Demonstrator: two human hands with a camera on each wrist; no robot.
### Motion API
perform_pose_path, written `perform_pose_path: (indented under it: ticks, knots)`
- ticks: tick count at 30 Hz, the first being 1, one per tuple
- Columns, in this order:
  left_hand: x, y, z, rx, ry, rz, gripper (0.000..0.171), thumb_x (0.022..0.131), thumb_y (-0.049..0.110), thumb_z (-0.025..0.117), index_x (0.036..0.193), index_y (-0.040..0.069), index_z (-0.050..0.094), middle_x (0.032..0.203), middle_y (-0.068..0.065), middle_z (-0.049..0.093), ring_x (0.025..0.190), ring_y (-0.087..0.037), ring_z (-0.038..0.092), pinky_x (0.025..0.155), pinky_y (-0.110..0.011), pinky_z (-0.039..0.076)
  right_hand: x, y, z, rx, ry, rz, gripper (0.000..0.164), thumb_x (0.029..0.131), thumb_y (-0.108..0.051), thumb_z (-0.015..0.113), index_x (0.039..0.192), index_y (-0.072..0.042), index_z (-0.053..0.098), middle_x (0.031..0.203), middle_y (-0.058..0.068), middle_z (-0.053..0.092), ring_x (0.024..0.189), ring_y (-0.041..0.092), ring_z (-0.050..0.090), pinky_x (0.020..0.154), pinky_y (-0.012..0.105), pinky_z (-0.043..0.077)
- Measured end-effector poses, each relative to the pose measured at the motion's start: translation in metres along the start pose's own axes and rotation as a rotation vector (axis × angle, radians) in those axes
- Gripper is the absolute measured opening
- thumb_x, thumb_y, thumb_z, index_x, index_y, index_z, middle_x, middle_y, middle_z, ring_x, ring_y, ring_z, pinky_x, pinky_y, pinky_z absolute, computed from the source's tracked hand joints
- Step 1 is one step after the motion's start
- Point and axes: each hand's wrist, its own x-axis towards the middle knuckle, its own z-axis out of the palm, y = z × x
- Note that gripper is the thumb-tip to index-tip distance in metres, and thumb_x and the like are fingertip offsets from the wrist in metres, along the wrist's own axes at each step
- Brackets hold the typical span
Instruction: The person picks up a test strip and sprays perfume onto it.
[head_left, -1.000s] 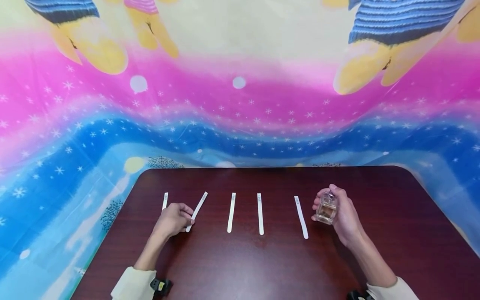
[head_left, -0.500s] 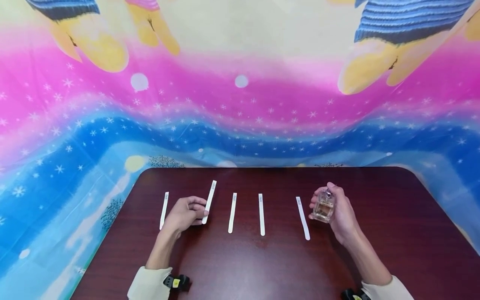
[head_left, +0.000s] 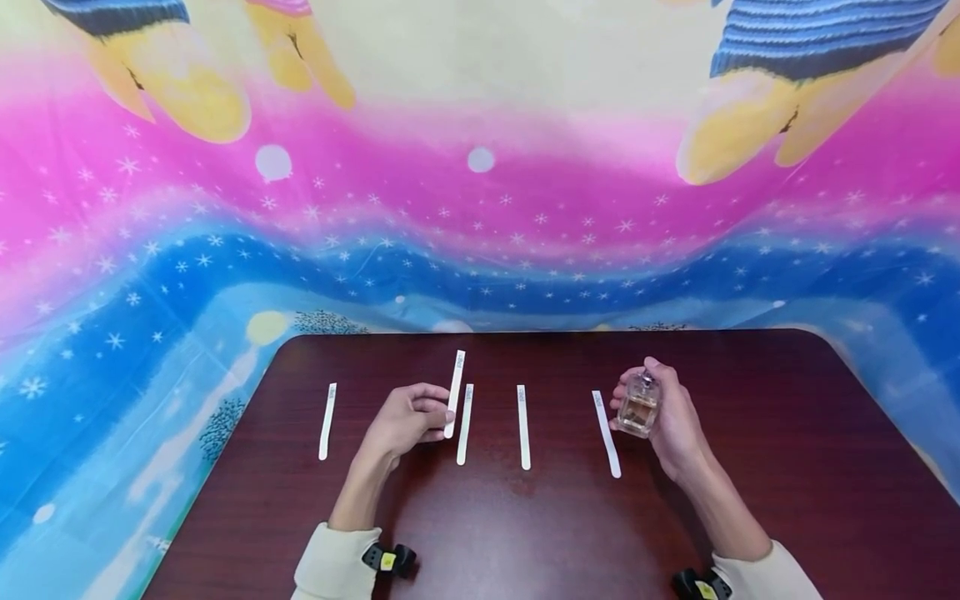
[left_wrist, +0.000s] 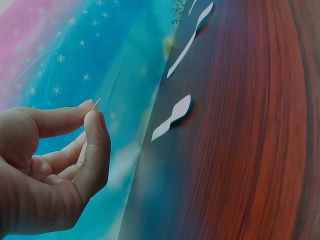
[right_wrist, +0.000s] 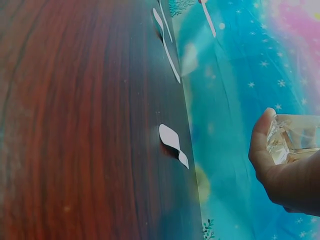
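Observation:
Between thumb and fingers my left hand point(head_left: 408, 421) pinches a white paper test strip point(head_left: 454, 392) near its lower end, its printed end pointing up and away. In the head view this strip stands just left of another paper strip point(head_left: 466, 425) on the table. The left wrist view shows the held strip point(left_wrist: 96, 104) nearly edge-on at the fingertips. My right hand point(head_left: 678, 425) grips a clear glass perfume bottle point(head_left: 640, 406) with pale amber liquid, a short way right of the rightmost strip point(head_left: 607, 433). In the right wrist view the bottle point(right_wrist: 295, 137) is partly cut off by the frame edge.
More strips lie spaced in a row on the dark red-brown table point(head_left: 495, 533): one at the far left point(head_left: 327, 421), one right of the middle point(head_left: 523, 427). Several have lifted, bent ends. A printed cloth backdrop point(head_left: 420, 208) hangs behind the table's far edge.
My left hand has lifted the second strip from the left and carried it rightward, turning it more upright. My right hand with the perfume bottle has shifted slightly left and away.

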Motion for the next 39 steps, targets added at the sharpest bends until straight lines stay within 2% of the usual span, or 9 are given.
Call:
perform_pose_path:
  ticks: [11, 24, 35, 39]
  knots:
    - [-0.004, 0.003, 0.021, -0.013, -0.046, 0.01, 0.034, 0.092, -0.009, 0.075, 0.125, -0.008, 0.067, 0.087, -0.005, 0.071, 0.072, -0.012, 0.069, 0.068, -0.027, 0.065, 0.002, 0.0, 0.007, -0.021, 0.033, 0.019, 0.047, 0.115, -0.049, 0.037, 0.098, -0.018, 0.068, 0.089, -0.004, 0.072, 0.085, 0.012, 0.072, 0.072, 0.037, 0.067]
    - [-0.015, 0.009, 0.042, 0.001, -0.11, 0.033, 0.035, 0.094, -0.004, 0.076, 0.128, -0.006, 0.066, 0.091, -0.007, 0.073, 0.071, -0.012, 0.068, 0.069, -0.027, 0.065, 0.003, -0.001, 0.018, -0.033, 0.022, 0.03, 0.045, 0.114, -0.05, 0.036, 0.097, -0.022, 0.067, 0.088, -0.004, 0.07, 0.085, 0.013, 0.071, 0.074, 0.038, 0.067]
    - [-0.019, 0.007, 0.052, 0.013, -0.11, 0.069, 0.035, 0.091, -0.005, 0.078, 0.125, -0.005, 0.067, 0.09, -0.007, 0.073, 0.069, -0.012, 0.069, 0.069, -0.029, 0.066, 0.008, 0.001, 0.031, -0.066, 0.04, 0.013, 0.044, 0.114, -0.05, 0.039, 0.102, -0.015, 0.064, 0.092, 0.0, 0.068, 0.085, 0.015, 0.068, 0.074, 0.04, 0.068]
    - [-0.02, 0.008, 0.057, -0.017, -0.137, 0.066, 0.036, 0.092, -0.004, 0.077, 0.127, -0.006, 0.066, 0.09, -0.006, 0.072, 0.07, -0.011, 0.069, 0.069, -0.027, 0.066, 0.009, 0.003, 0.033, -0.086, 0.048, 0.021, 0.046, 0.114, -0.052, 0.039, 0.105, -0.013, 0.062, 0.093, 0.0, 0.067, 0.085, 0.013, 0.068, 0.075, 0.041, 0.068]
